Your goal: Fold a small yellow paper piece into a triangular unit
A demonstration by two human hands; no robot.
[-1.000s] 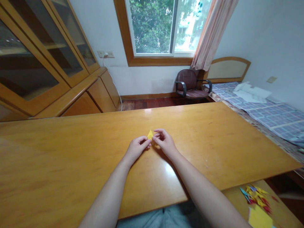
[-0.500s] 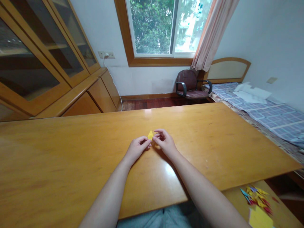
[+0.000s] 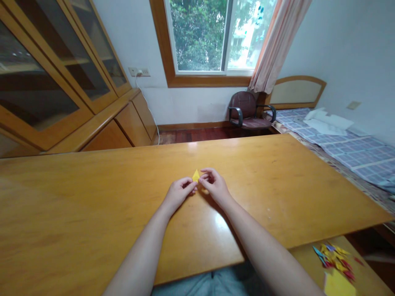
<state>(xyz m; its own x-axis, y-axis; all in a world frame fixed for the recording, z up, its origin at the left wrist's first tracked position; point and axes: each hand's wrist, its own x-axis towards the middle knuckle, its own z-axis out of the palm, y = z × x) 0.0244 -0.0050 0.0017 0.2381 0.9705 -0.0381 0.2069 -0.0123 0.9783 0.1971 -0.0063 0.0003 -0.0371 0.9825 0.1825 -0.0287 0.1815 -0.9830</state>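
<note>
A small piece of folded yellow paper (image 3: 196,175), pointed at the top, is held up between my two hands just above the wooden table (image 3: 92,209). My left hand (image 3: 181,189) pinches its lower left side between thumb and fingers. From the right, my right hand (image 3: 214,183) grips the paper's lower right edge with thumb and forefinger, its other fingers loosely curled. The fingertips cover the bottom of the paper, so its lower folds are hidden.
At the lower right, a lower surface carries a pile of small folded paper pieces (image 3: 336,258) in several colours and yellow paper sheets (image 3: 338,283). Beyond the table stand a chair (image 3: 243,109), a bed (image 3: 345,144) and a glass-door cabinet (image 3: 101,111).
Hands and yellow paper keep almost the same position and grip. The whole view has shifted very slightly.
</note>
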